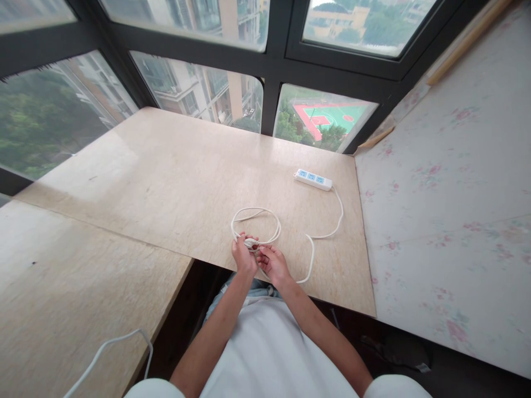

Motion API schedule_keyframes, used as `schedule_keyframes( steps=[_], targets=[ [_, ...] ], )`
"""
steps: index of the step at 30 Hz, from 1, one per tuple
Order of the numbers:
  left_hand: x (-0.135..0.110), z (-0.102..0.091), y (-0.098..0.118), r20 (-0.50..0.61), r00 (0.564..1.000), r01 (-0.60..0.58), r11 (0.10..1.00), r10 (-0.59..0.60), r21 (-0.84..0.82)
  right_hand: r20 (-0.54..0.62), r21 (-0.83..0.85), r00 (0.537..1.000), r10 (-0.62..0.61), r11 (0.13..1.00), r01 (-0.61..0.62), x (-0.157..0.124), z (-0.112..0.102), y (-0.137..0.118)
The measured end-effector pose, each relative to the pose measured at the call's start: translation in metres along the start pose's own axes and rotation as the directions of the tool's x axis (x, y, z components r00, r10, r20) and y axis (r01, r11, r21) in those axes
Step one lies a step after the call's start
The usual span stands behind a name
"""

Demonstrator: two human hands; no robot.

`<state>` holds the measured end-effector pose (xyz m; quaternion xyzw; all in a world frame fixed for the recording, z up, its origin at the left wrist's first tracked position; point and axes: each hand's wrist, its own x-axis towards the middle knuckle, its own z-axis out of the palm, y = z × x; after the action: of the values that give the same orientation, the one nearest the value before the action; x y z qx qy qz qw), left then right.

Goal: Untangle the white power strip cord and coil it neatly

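Observation:
Near the front edge of the ledge, my left hand [244, 256] is closed around a gathered part of a white power cord [279, 224]. A loose loop of that cord lies on the ledge just beyond my fingers. Close beside it, my right hand [272, 265] has its fingers bent in a pinch on the cord, touching the bundle in my left hand. Its fingertips are small in view. From there the cord bends over the ledge to a white power strip [313, 179] with blue socket faces, lying farther back on the right.
The beige stone ledge [174, 177] runs back to dark-framed windows. A floral-papered wall [435, 210] borders it on the right. At the lower left, another white cord [112, 342] hangs over the edge of a second stone surface [74, 276]. A dark gap lies below the edges.

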<state>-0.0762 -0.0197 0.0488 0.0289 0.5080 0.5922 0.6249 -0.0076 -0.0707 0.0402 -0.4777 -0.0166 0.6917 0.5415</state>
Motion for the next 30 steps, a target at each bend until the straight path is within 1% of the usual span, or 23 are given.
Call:
schedule_keyframes(
  steps=[3,6,8,9,10,12,14,15,16,17,19,20,21,22,23,24,26,27,28,29,30],
  targets=[
    [0.005,0.006,0.004,-0.062,0.997,0.052,0.998,-0.054,-0.03,0.011,-0.06,1.0,-0.007,0.998,0.007,-0.005,0.001,0.001],
    [0.009,0.009,0.011,-0.052,0.996,0.071,0.995,-0.075,-0.077,0.026,-0.218,0.993,-0.112,0.969,0.115,-0.015,0.002,-0.006],
    [0.01,0.009,0.017,-0.047,0.994,0.089,0.992,-0.094,-0.094,0.087,-0.355,0.984,-0.153,0.918,0.174,-0.026,-0.002,-0.013],
    [0.011,0.009,0.02,-0.049,0.993,0.1,0.99,-0.105,-0.098,0.13,-0.412,0.982,-0.136,0.893,0.178,-0.033,-0.005,-0.016],
    [0.012,0.008,0.023,-0.054,0.992,0.109,0.989,-0.115,-0.099,0.178,-0.458,0.98,-0.088,0.874,0.162,-0.039,-0.009,-0.02],
    [0.013,0.007,0.028,-0.049,0.992,0.112,0.989,-0.118,-0.099,0.269,-0.525,0.961,0.059,0.845,0.096,-0.052,-0.021,-0.027],
    [0.015,0.005,0.034,-0.024,0.993,0.11,0.989,-0.112,-0.095,0.309,-0.573,0.936,0.171,0.819,0.04,-0.063,-0.036,-0.035],
    [0.015,0.004,0.037,-0.01,0.993,0.114,0.989,-0.116,-0.092,0.3,-0.586,0.936,0.184,0.81,0.028,-0.067,-0.044,-0.039],
    [0.016,0.003,0.04,0.003,0.992,0.124,0.988,-0.124,-0.088,0.273,-0.593,0.947,0.167,0.805,0.029,-0.069,-0.052,-0.044],
    [0.017,0.001,0.044,0.017,0.991,0.136,0.987,-0.135,-0.083,0.233,-0.596,0.964,0.125,0.802,0.04,-0.07,-0.06,-0.049],
    [0.02,-0.002,0.051,0.038,0.987,0.16,0.985,-0.157,-0.062,0.122,-0.599,0.992,-0.015,0.796,0.085,-0.068,-0.076,-0.058],
    [0.021,-0.004,0.054,0.048,0.985,0.168,0.985,-0.166,-0.05,0.057,-0.604,0.993,-0.1,0.789,0.114,-0.066,-0.083,-0.062],
    [0.023,-0.005,0.057,0.058,0.983,0.174,0.984,-0.172,-0.038,-0.006,-0.62,0.982,-0.187,0.772,0.143,-0.064,-0.09,-0.064],
    [0.024,-0.007,0.059,0.061,0.983,0.176,0.984,-0.174,-0.029,-0.06,-0.652,0.959,-0.277,0.738,0.173,-0.061,-0.095,-0.066],
    [0.026,-0.008,0.061,0.058,0.984,0.172,0.985,-0.17,-0.022,-0.1,-0.702,0.924,-0.37,0.684,0.198,-0.058,-0.1,-0.067],
    [0.027,-0.01,0.061,0.049,0.986,0.159,0.987,-0.158,-0.015,-0.12,-0.763,0.879,-0.461,0.609,0.215,-0.056,-0.103,-0.066],
    [0.03,-0.012,0.061,0.031,0.992,0.12,0.993,-0.12,0.005,-0.103,-0.879,0.777,-0.621,0.422,0.221,-0.053,-0.106,-0.064],
    [0.031,-0.013,0.061,0.024,0.994,0.104,0.994,-0.104,0.019,-0.086,-0.919,0.726,-0.682,0.336,0.207,-0.052,-0.107,-0.062],
    [0.032,-0.014,0.061,0.025,0.995,0.097,0.995,-0.098,0.034,-0.075,-0.945,0.682,-0.728,0.271,0.185,-0.052,-0.107,-0.061],
    [0.034,-0.016,0.062,0.031,0.994,0.104,0.993,-0.105,0.048,-0.076,-0.961,0.643,-0.762,0.227,0.156,-0.051,-0.108,-0.06],
    [0.035,-0.017,0.063,0.043,0.991,0.124,0.991,-0.126,0.056,-0.09,-0.972,0.607,-0.789,0.203,0.119,-0.051,-0.109,-0.061]
  ],
)
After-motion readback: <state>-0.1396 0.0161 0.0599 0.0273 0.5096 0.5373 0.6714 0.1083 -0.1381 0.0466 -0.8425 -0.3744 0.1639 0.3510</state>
